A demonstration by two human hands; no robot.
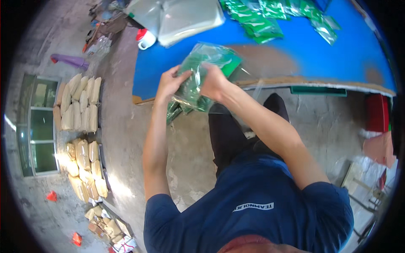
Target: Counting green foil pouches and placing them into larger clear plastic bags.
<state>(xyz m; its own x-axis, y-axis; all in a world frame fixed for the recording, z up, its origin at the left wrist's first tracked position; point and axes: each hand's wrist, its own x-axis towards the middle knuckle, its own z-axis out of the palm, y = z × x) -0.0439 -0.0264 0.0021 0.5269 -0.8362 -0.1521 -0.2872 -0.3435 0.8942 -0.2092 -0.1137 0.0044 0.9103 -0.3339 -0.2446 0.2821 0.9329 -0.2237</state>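
Clear bag (197, 86): being held over near edge of blue table (337, 63), approx. 11 o'clock from dark-blue shirt (253, 189); lower end being left to overhang edge. Whether tabletop is being touched, can't tell.
Long axis: being slanted approx. 7 to 1 o'clock, broad face being turned up to the cam. Which end is the mouth is being hidden by glare.
Green contents (230, 63): being seen thru the film, a corner being pointed to approx. 2 o'clock.
L hand (172, 80): being kept narrow, bag's 9 o'clock side being pinched, thumb being laid on the upper face.
R hand (215, 83): being placed on bag's 3 o'clock half, fingers being curled; film & glare in the way, so whether it's being gripped, or reached into, can't tell.
Around bag, by clock: stack of clear sleeves (192, 21) being kept at 11–12; white mug w/ red top (146, 40) at 10; loose green packets (261, 21) being spread at 1–2; more green pieces (174, 111) being glimpsed at 7–8, just below table edge.
Farther off: tan sacks (80, 101) being stacked on the floor, approx. 8–9; red bin (376, 111) being stood at 3–4.
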